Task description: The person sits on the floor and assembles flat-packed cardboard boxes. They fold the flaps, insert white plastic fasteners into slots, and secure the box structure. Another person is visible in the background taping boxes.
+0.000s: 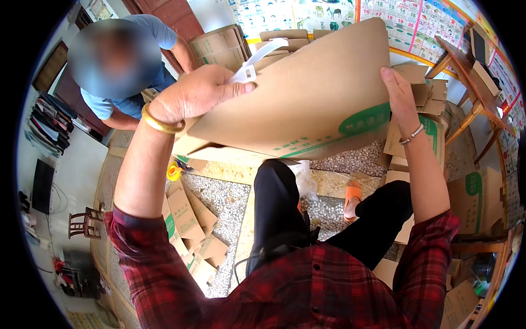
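Observation:
A folded brown cardboard box (307, 88) with green printing is held up in front of me, tilted, above my knees. My left hand (200, 90) grips its left end, with the thumb pressed on a white plastic carry handle (249, 71). The handle's curved strap sticks up past the box's upper left edge. My right hand (400, 96) is closed on the box's right edge, thumb on the near face and the other fingers mostly hidden behind it.
Flattened cardboard boxes (189, 219) lie on the speckled floor at left; more cartons (474, 197) stand at right and behind. A person in a blue shirt (156, 30) bends at the far left. A wooden bench (466, 71) stands at right, a small chair (85, 225) at left.

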A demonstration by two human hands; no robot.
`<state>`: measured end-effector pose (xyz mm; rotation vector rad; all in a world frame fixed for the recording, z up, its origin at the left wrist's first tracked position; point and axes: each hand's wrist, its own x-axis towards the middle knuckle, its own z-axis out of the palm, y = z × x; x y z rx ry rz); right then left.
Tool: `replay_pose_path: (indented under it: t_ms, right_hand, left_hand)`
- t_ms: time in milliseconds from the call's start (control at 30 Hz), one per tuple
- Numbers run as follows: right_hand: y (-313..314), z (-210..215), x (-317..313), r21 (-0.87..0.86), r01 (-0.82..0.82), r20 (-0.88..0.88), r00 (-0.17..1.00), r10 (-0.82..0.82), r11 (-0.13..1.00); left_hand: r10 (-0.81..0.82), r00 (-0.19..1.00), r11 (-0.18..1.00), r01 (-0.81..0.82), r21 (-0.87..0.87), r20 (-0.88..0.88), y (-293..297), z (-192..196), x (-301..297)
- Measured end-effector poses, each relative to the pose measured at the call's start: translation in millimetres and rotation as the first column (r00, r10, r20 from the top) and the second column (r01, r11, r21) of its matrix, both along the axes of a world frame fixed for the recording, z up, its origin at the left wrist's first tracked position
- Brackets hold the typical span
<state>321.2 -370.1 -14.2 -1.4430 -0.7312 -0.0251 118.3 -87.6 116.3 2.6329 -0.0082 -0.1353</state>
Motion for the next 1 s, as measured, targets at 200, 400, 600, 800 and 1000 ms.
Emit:
replay_pose_path:
  t_ms: [200, 400, 600, 800, 1000]
  right_hand:
    - [-10.9, -1.1, -4.7, 0.059, 0.054, 0.067, 0.996, -0.058, 0.997]
    - [-41.3, 18.1, -18.1, 0.161, 0.086, 0.03, 0.995, -0.092, 0.983]
    - [-81.1, -21.8, 18.1, 0.142, 0.247, 0.008, 0.968, -0.251, 0.958]
    - [-100.2, -90.9, 36.9, -0.077, 0.468, -0.037, 0.881, -0.472, 0.88]
    - [-114.8, -156.4, 83.8, -0.124, 0.346, -0.211, 0.907, -0.365, 0.93]
  left_hand:
    - [-0.096, 0.989, 0.992, 0.105, -0.075, 0.111, -16.5, -23.9, -19.8]
    - [-0.176, 0.97, 0.933, 0.219, -0.286, 0.168, -46.5, -10.3, -10.2]
    - [-0.289, 0.925, 0.855, 0.366, -0.368, 0.247, -93.6, -50.8, 42.9]
    - [-0.283, 0.91, 0.873, 0.375, -0.312, 0.304, -132.1, -135.9, 83.1]
    - [-0.253, 0.967, 0.789, 0.19, -0.584, -0.028, -145.6, -186.8, 94.4]
